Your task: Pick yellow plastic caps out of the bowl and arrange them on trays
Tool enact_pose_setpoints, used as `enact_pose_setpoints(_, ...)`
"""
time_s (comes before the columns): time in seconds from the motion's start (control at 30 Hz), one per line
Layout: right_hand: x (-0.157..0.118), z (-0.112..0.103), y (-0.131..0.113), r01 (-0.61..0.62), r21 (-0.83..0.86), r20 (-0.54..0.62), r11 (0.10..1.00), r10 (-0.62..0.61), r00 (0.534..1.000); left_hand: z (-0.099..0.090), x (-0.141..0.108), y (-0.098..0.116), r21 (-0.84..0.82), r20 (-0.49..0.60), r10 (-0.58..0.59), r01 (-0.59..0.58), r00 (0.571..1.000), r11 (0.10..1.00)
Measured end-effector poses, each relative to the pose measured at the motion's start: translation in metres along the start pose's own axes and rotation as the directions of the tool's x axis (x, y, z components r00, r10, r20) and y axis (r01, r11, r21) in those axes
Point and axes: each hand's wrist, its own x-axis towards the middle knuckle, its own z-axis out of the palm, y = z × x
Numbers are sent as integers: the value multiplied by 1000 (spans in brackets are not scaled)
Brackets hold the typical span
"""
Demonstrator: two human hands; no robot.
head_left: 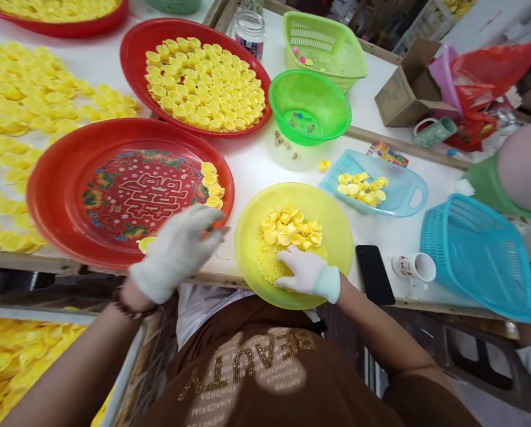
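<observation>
My left hand [175, 252], in a white glove with bare fingertips, is over the near right rim of a red tray [65, 178]. Its thumb and fingers are apart, and nothing shows between them. Small yellow cup-shaped pieces [212, 185] line the tray's right side, and another lies partly hidden by the hand. My right hand [303, 271], gloved too, rests with spread fingers in a yellow bowl [336, 231]. Under its fingertips are small yellow granules [268, 261]; a heap of yellow cup pieces [292, 228] sits just beyond them.
Behind stands a red tray [132, 53] full of yellow cups, with a green bowl [310, 110] beside it. Rightward are a blue scoop-shaped tray [403, 184], a black phone [375, 274], a mug [414, 267] and a blue basket [479, 255]. Loose yellow pieces [21, 95] cover the left.
</observation>
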Motion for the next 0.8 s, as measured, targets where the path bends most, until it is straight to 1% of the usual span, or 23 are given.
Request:
enact_pose_setpoints(0.07,4,5,3,36,35,5,999,-37,999,26,21,41,-73,100,147,-140,984,987)
enact_pose_setpoints(0.1,5,7,5,52,55,3,997,-53,999,40,31,59,-76,148,201,-191,968,979)
enact_pose_setpoints(0.13,5,9,7,66,76,0,995,-66,998,51,41,76,-62,185,229,-221,956,973)
enact_pose_setpoints(0.2,4,12,10,80,133,-16,988,-79,997,69,57,100,5,250,252,-262,935,965)
enact_pose_setpoints(0.27,0,12,14,91,194,-34,977,-86,996,79,68,112,76,306,252,-287,918,955)
enact_pose_setpoints(0.33,-5,11,19,105,247,-71,963,-90,993,81,69,114,120,321,278,-330,905,936)
enact_pose_setpoints(0.4,-11,8,27,129,293,-118,948,-98,988,78,62,110,141,305,344,-400,888,906)
enact_pose_setpoints(0.47,-19,3,36,152,334,-166,930,-100,981,74,48,102,116,311,436,-489,844,864)
enact_pose_setpoints(0.5,-22,0,41,158,350,-191,923,-95,977,71,40,97,81,327,468,-518,821,852)
enact_pose_setpoints(0.53,-26,-4,46,163,362,-218,918,-86,972,68,33,93,40,340,481,-523,808,851)
enact_pose_setpoints(0.57,-29,-8,50,168,371,-247,913,-78,966,66,27,88,7,346,473,-506,811,862)
enact_pose_setpoints(0.6,-31,-13,53,176,375,-276,910,-72,958,64,23,84,-7,343,441,-467,829,884)
enact_pose_setpoints(0.7,-31,-23,53,224,364,-364,904,-83,928,63,19,77,49,317,292,-323,902,945)
enact_pose_setpoints(0.73,-28,-25,51,243,353,-394,903,-93,915,65,19,76,78,311,253,-290,916,954)
enact_pose_setpoints(0.8,-17,-27,44,270,323,-451,907,-104,887,69,23,78,113,307,208,-253,929,961)
